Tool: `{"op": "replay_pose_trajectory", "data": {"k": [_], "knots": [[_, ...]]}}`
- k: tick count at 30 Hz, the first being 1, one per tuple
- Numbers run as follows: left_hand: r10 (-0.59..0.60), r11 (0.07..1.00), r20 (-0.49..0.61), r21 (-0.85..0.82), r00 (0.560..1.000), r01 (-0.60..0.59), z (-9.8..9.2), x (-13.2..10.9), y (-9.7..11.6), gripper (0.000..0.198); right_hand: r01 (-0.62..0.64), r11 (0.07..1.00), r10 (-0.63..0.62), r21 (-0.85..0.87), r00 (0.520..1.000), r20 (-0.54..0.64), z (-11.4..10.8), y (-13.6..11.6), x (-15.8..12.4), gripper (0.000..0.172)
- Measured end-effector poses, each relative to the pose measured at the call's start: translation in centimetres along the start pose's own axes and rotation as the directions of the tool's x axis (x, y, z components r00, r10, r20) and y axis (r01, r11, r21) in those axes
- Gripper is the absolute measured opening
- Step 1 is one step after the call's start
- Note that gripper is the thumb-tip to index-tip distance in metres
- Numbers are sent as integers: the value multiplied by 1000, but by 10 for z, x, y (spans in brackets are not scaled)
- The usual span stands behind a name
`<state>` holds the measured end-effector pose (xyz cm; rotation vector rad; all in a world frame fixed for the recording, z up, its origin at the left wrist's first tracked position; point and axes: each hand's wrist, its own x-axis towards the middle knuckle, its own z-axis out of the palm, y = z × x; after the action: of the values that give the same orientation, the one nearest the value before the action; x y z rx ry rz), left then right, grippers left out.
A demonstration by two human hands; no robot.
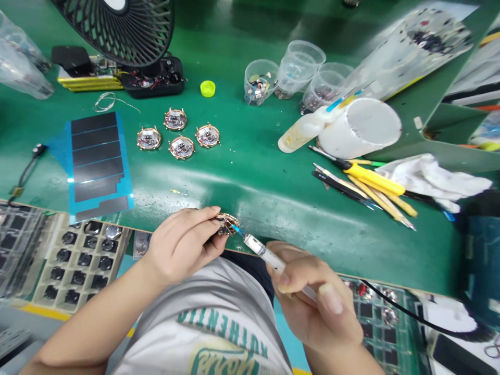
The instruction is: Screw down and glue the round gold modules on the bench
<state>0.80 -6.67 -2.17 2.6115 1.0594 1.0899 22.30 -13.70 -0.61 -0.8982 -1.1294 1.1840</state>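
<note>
My left hand (pixel 183 242) pinches a gold-rimmed watch case (pixel 229 224) at the front edge of the green bench, with its inner parts facing up. My right hand (pixel 312 291) is wrapped round a clear syringe (pixel 263 252). The syringe's blue tip reaches down to the inside of the case; whether it touches cannot be made out. Several similar watch cases lie on the bench ahead, among them a left one (pixel 149 138) and a right one (pixel 208 135). A small yellow-tipped piece (pixel 178 192) lies just beyond my left hand.
Left stand a black fan (pixel 152 78) and a sheet of black adhesive pieces (pixel 97 161). A yellow-green cap (pixel 207 88), plastic cups (pixel 260 83), a glue bottle (pixel 299 133), a white roll (pixel 363 127) and hand tools (pixel 371 182) are ahead and right. Trays (pixel 78 260) sit below the bench edge.
</note>
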Motion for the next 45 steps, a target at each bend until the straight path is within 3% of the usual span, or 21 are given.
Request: {"op": "replay_pose_trajectory", "data": {"k": [15,28,45], "knots": [[4,997,-1,81,1000,-4,0,1,1,41,90,995,-92,-33,995,-31,2,1,-3,37],[-160,979,61,-115,985,166,-1,-15,-2,44,170,985,-168,44,985,-49,4,8,0,35],[-193,970,49,-138,980,198,2,-25,-7,44,202,979,-202,-17,977,-62,5,8,0,39]]}}
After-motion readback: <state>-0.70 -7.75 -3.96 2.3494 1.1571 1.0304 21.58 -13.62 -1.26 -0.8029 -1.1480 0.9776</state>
